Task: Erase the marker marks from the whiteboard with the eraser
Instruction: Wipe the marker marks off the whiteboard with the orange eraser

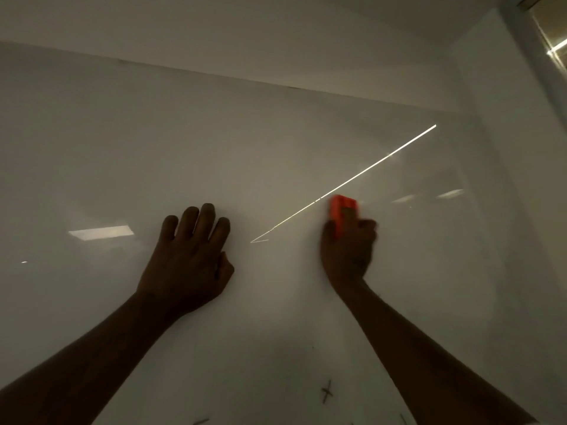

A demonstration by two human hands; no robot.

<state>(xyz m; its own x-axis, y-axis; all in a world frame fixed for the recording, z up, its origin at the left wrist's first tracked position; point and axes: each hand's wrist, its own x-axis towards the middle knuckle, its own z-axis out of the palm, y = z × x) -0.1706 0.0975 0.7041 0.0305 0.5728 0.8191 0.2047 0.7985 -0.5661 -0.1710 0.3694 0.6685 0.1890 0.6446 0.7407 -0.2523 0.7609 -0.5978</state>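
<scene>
Two bare hands are up against the large glossy white whiteboard [276, 154], which fills most of the frame in dim light.

Left of centre: left hand [190, 259] laid flat on the board, fingers spread, palm down, holding nothing. Looks like a brace.

Centre, along the bottom edge: dark marker marks [327, 391], an X shape plus a few short strokes near the frame's lower margin. Not yet wiped. The bright diagonal streak [352, 179] running up toward the upper right reads as a reflected light, not ink (same for the pale rectangle [101, 232] at left).

Right of centre: right hand [348, 250] closed around the small orange block eraser [343, 211], fingers wrapped on its lower half, upper end poking out above the fingertips. Hand is blurred. Cannot tell whether the eraser's face is touching the board.

Eraser sits well above and slightly right of the marks; both forearms lie between the hands and the ink.

Risks, as I judge them:
- Marks at the bottom edge could be missed, since the eraser is working high on apparently clean board.
- Poor light and glare may hide faint residue.
- Braced left palm could smear ink if it slides down.
</scene>
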